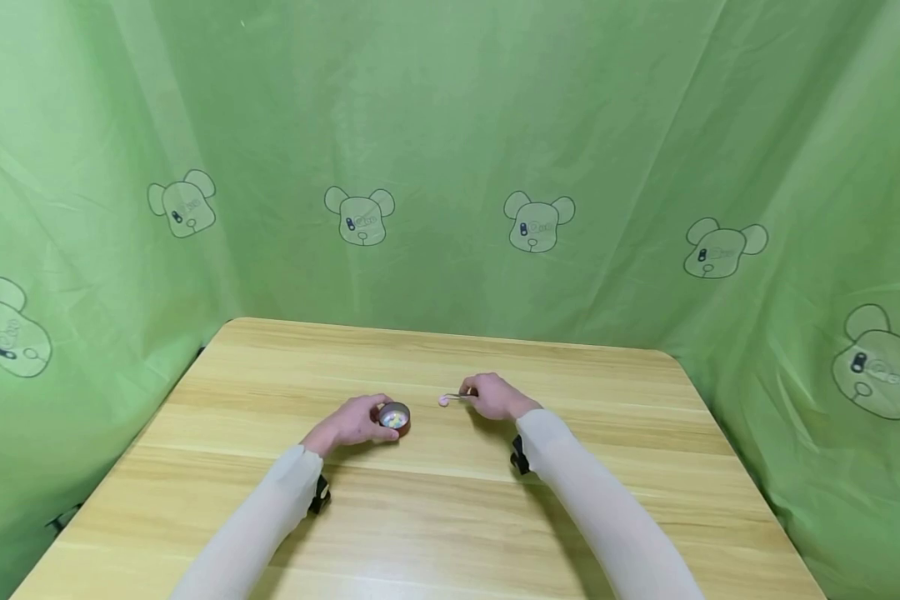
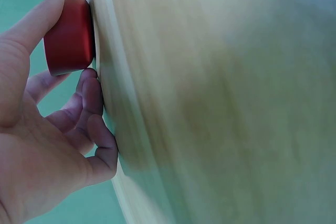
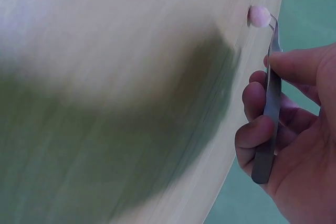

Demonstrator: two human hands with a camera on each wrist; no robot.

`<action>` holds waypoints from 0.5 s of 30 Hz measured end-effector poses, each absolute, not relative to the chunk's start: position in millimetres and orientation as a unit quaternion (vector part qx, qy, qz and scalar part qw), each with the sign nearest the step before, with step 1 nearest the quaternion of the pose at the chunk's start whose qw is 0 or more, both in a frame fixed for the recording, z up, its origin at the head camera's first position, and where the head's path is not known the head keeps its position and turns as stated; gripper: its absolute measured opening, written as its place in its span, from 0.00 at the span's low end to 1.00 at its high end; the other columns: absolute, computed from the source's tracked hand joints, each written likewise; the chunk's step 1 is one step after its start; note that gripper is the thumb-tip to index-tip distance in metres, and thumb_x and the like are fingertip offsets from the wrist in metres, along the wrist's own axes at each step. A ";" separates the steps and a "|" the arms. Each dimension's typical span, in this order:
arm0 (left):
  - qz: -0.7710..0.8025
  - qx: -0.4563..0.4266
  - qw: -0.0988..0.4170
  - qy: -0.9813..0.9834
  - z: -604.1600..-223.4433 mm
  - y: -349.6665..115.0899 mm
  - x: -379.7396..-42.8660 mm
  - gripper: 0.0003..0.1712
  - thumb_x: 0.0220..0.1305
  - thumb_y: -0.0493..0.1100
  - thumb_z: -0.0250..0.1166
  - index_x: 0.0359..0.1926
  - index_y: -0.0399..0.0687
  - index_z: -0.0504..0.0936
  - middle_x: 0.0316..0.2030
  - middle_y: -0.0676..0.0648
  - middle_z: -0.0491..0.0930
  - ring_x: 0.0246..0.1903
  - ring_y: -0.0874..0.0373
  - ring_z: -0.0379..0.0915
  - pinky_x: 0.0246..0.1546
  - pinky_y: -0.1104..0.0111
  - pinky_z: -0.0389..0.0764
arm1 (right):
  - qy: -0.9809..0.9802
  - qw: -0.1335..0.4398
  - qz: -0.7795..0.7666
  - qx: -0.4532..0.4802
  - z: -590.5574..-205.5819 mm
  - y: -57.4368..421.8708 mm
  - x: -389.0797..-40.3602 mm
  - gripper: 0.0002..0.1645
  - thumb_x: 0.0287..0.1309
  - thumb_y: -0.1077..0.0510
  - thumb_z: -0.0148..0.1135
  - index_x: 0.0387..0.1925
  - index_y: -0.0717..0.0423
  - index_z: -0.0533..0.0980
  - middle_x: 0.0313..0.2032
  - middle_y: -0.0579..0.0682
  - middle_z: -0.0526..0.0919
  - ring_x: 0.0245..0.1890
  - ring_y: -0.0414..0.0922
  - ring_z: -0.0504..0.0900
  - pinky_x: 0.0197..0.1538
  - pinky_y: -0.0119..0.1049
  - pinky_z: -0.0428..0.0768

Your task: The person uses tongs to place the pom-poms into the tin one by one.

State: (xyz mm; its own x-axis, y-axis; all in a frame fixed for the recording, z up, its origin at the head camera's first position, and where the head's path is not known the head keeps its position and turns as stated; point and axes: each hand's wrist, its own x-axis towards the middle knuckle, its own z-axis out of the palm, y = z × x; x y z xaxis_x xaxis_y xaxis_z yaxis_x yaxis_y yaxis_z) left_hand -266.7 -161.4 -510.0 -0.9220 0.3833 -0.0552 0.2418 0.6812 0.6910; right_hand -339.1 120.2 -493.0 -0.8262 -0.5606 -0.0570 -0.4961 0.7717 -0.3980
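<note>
My left hand holds a small round red tin at the table, thumb on one side and fingers on the other. Small pastel-coloured pieces show inside the tin from above. In my right hand is a pair of metal tweezers, pinched between thumb and fingers, with its bent tips pointing left toward the tin. A small pink ball is at the tweezer tips, close over the tabletop and a short way right of the tin.
The wood-grain table has rounded far corners. Green curtains with bear-head prints surround its back and sides. Black straps with devices sit at both wrists, below the light sleeves.
</note>
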 end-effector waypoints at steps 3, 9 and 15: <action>0.363 0.171 0.099 0.911 -510.2 -162.0 -266.9 0.29 0.51 0.49 0.73 0.53 0.47 0.76 0.38 0.50 0.77 0.37 0.57 0.71 0.40 0.60 0.74 | 0.937 0.088 -0.184 -0.282 -493.4 119.9 -338.7 0.07 0.63 0.62 0.56 0.39 0.54 0.80 0.31 0.45 0.79 0.33 0.42 0.74 0.43 0.41 0.74; 0.366 0.176 0.100 0.908 -511.8 -162.2 -268.0 0.29 0.52 0.49 0.73 0.54 0.46 0.75 0.40 0.50 0.78 0.38 0.57 0.72 0.41 0.59 0.74 | 0.937 0.086 -0.174 -0.292 -493.1 120.1 -338.9 0.08 0.63 0.63 0.56 0.39 0.54 0.80 0.32 0.46 0.79 0.33 0.42 0.75 0.43 0.41 0.74; 0.366 0.164 0.105 0.910 -510.8 -162.5 -267.4 0.29 0.51 0.50 0.73 0.54 0.48 0.75 0.39 0.50 0.78 0.39 0.57 0.72 0.42 0.60 0.74 | 0.933 0.090 -0.172 -0.303 -493.2 121.0 -338.7 0.07 0.63 0.63 0.56 0.39 0.53 0.80 0.32 0.45 0.79 0.33 0.42 0.74 0.43 0.41 0.74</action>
